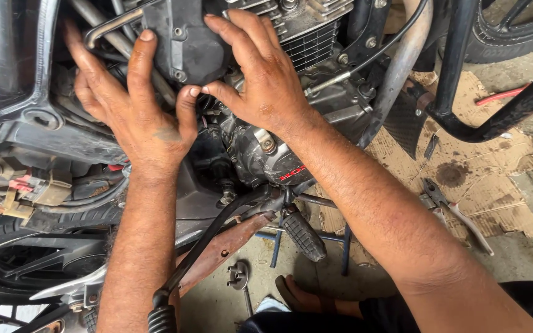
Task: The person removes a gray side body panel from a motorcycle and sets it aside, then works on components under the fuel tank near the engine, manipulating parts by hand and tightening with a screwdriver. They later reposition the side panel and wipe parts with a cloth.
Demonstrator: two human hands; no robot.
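Where frame tubes crowd in: left hand and right hand spread flat, fingers open, pressing black engine cover; little room around

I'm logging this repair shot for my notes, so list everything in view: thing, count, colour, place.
engine cover: one, black, top centre, under both hands
engine: one, grey metal with fins, top centre
exhaust pipe: one, dull tan, right of the engine
frame guard: one, black tube, upper right
footpeg: one, black rubber, centre low
kick lever: one, rusty brown, lower centre
cardboard: torn sheets, brown, stained, on the floor at right
pliers: one, pale handles, on the cardboard
tyre: one, black, top right corner
sandal: one, brown, bottom centre
left hand: one, fingers on the cover's left edge
right hand: one, spread over the cover's right side
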